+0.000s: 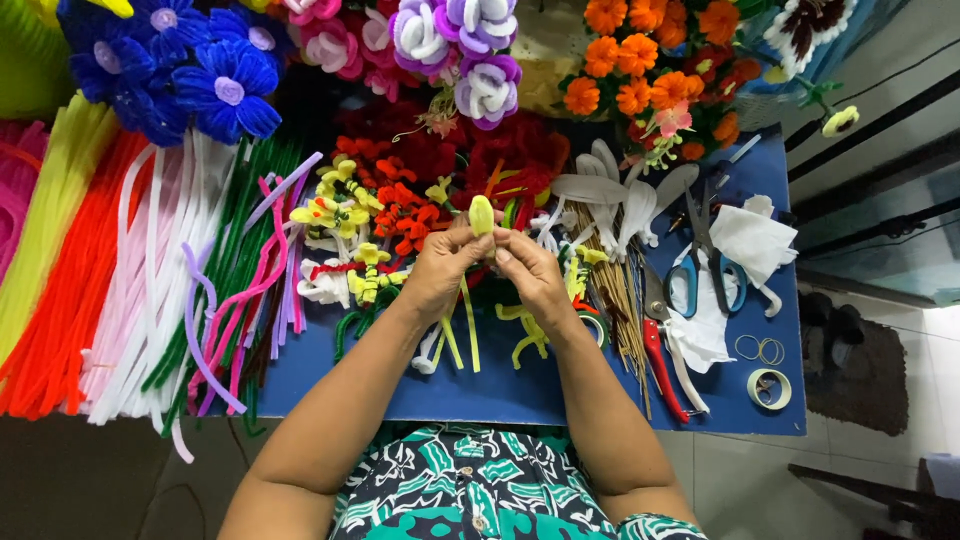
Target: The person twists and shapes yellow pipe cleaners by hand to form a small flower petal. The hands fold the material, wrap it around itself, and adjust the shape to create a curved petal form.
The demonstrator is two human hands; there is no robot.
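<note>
Fingers of left hand (443, 268) and right hand (528, 272) pinching yellow-green pipe-cleaner petal (481, 214), stem hidden behind hands.

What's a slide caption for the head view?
Both hands, left hand and right hand, pinch a yellow-green pipe-cleaner loop above a blue table.

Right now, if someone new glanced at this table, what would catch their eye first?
Probably the two hands at the middle, left hand and right hand, pinching a small yellow-green loop between them. Next, the fan of pipe cleaners in orange, white, green and pink on the left. Then the blue flowers and orange flowers along the far edge.
</note>
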